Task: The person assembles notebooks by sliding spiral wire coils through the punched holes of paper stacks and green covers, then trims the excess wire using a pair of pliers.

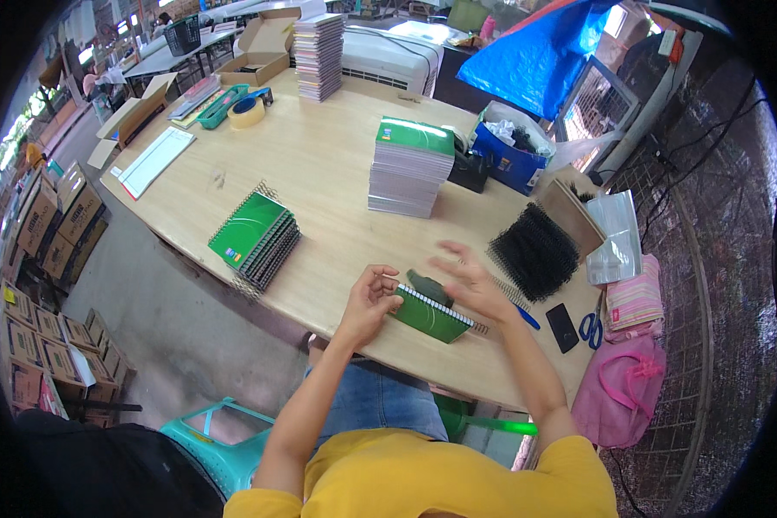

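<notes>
A small green-covered notebook (432, 318) lies in front of me near the table's front edge, a row of white-looking punched loops or holes along its upper edge. A bit of coil sticks out past its right end. My left hand (371, 304) grips the notebook's upper left corner, thumb against the cover and fingers curled. Above its right part, my right hand (468, 281) is blurred by motion, its fingers apart and nothing visible in them. A dark green object (429, 287) lies just behind the notebook between my hands; its kind is unclear.
Black spiral coils (533, 250) are heaped right. Coil-bound green notebooks (255, 229) are piled left; a taller stack of green-topped pads (413, 168) stands behind. Rightward lie a blue pen (527, 318), phone (562, 328), scissors (590, 330) and pink bag (622, 388). Tape (248, 113) sits farther back.
</notes>
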Motion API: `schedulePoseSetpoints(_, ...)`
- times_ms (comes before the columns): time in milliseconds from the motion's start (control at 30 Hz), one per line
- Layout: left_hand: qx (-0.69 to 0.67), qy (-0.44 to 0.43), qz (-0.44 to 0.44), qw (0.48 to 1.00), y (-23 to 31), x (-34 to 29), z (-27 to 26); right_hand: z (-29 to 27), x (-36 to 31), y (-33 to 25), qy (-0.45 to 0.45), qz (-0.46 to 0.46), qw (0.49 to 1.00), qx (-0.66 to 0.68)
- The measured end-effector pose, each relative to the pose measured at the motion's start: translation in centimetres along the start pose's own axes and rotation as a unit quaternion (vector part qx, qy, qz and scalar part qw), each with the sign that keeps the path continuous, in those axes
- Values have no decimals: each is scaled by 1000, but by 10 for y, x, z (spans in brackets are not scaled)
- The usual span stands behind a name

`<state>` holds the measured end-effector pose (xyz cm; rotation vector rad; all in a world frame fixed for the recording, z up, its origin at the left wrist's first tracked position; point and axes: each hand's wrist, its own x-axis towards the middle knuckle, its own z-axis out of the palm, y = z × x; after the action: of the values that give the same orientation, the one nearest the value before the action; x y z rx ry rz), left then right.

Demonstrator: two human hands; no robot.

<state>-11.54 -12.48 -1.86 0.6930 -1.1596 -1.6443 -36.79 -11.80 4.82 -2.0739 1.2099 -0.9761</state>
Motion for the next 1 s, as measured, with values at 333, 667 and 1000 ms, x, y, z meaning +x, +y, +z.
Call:
schedulePoseSetpoints(333,-33,-1,30,999,31,-24,22,13,-144,11,216,277,807,-474)
schedulePoseSetpoints(667,28,44,31,998,33,-24,24,-25,-139,-20,178,242,924,-236)
schedulePoseSetpoints(1000,26,47,8,999,50,-29,28,-33,-1,-108,5,-229,868,-440)
